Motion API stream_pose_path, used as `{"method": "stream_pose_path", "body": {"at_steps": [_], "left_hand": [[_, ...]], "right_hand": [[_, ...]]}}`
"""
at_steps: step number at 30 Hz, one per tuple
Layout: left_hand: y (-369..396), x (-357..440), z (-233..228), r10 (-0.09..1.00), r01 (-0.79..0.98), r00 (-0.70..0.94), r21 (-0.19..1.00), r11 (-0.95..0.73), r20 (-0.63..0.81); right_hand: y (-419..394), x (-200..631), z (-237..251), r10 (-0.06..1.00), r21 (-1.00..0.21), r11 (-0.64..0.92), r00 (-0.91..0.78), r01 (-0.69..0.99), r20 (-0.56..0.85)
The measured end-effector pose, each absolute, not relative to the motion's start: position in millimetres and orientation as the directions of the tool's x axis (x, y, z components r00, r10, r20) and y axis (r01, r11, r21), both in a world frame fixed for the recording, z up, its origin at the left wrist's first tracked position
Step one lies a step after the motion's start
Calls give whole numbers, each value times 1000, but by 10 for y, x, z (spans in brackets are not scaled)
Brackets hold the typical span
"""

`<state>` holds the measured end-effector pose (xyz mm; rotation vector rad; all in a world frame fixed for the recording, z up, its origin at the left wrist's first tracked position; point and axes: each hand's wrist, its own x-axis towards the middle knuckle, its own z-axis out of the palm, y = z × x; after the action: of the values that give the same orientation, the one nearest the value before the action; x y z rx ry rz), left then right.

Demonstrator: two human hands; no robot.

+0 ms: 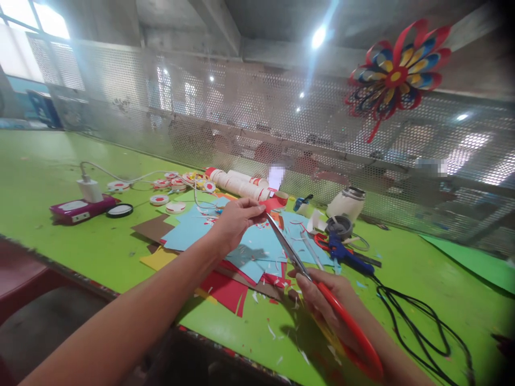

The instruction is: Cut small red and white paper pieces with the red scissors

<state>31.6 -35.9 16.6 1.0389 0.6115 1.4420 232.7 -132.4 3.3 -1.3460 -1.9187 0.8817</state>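
Note:
My left hand (237, 222) pinches a small piece of red paper (274, 203) above the middle of the table. In my right hand (328, 295) is a pair of scissors (295, 260) with red handles, its blades pointing up and left. The blade tips reach the lower edge of the red paper, close to my left fingertips. Beneath both hands lies a pile of light blue paper (189, 230), with red paper (225, 289) and brown sheets under it. Small paper scraps are scattered over the pile and the green table.
A blue glue gun (350, 257) with a looped black cable (422, 321) lies at the right, near a white bottle (346, 203). On the left stands a purple power strip (82, 209) with a charger. Paper rolls (237, 183) lie behind, before a perforated metal screen (241, 118).

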Motion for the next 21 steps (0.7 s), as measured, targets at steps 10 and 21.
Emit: {"method": "stream_pose_path", "body": {"at_steps": [10, 21], "left_hand": [[-464, 387, 205, 948, -473, 224, 876, -96, 225], [-743, 579, 144, 748, -150, 646, 986, -70, 151]], "right_hand": [[-1301, 2384, 92, 909, -722, 342, -16, 602, 417], [-1260, 2448, 63, 907, -865, 391, 32, 314, 421]]}}
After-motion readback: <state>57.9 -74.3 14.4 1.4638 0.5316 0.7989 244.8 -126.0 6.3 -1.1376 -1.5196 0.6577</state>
